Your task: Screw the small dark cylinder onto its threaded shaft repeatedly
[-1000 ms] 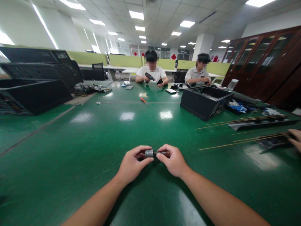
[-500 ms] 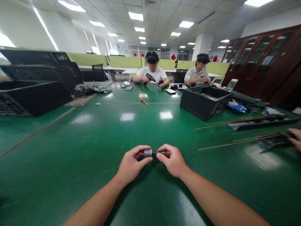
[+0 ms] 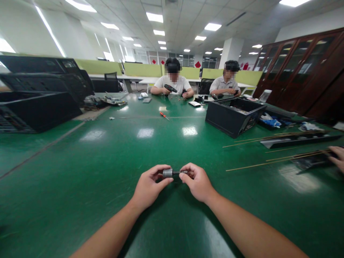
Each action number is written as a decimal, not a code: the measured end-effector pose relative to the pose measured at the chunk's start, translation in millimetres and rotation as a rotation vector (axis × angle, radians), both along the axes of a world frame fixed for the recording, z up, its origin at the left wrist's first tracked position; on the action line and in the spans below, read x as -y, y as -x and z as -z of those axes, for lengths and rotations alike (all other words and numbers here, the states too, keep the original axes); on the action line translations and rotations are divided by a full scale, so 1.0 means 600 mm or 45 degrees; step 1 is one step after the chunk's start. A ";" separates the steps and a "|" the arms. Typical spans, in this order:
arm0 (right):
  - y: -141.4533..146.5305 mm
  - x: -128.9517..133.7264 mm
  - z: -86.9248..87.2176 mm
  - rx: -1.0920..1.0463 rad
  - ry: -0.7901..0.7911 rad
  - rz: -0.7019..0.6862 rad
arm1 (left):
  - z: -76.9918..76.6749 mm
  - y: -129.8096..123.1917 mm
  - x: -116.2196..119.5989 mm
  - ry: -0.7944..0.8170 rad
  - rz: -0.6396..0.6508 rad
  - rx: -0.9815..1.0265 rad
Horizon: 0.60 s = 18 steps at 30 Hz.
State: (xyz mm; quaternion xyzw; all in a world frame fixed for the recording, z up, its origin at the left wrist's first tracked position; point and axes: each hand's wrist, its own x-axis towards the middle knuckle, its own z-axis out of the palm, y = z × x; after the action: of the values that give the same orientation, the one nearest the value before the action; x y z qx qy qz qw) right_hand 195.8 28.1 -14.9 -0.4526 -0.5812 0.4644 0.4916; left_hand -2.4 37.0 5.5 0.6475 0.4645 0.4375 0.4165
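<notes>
A small grey metal cylinder [image 3: 168, 173] with a thin dark shaft [image 3: 176, 172] lies level between my hands, low over the green tabletop. My left hand [image 3: 150, 184] is closed round the cylinder, with the thumb below and the fingers above and behind. At the shaft's far end, my right hand [image 3: 197, 181] pinches the narrow part between thumb and fingers. Its tip is partly covered by those fingers. I cannot tell whether cylinder and shaft are one piece.
A red screwdriver [image 3: 163, 115] lies farther up the green table [image 3: 120, 150]. Black computer cases stand left [image 3: 48, 113] and right [image 3: 233, 116]. Thin rods [image 3: 249, 165] lie to the right, near another person's hand [image 3: 337, 157]. Across the table, one person holds a power drill [image 3: 170, 88]; another sits beside.
My hands and the cylinder have shifted very slightly left and up in view. More of the dark shaft shows between the hands. The person opposite has lowered the drill a little.
</notes>
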 end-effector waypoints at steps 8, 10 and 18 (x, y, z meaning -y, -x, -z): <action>0.000 -0.002 0.004 -0.021 0.005 -0.006 | 0.001 0.000 0.000 0.003 -0.024 0.013; 0.000 -0.002 0.004 -0.019 0.001 -0.003 | 0.002 0.000 0.000 0.002 -0.026 0.017; -0.001 -0.001 0.001 -0.025 -0.015 0.030 | 0.003 0.002 -0.002 0.009 -0.031 0.049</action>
State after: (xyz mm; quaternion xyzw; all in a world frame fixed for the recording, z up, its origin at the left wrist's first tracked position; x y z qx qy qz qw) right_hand 196.2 28.7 -15.3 -0.4519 -0.5737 0.4594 0.5056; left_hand -3.5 38.3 3.6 0.6319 0.4657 0.4533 0.4223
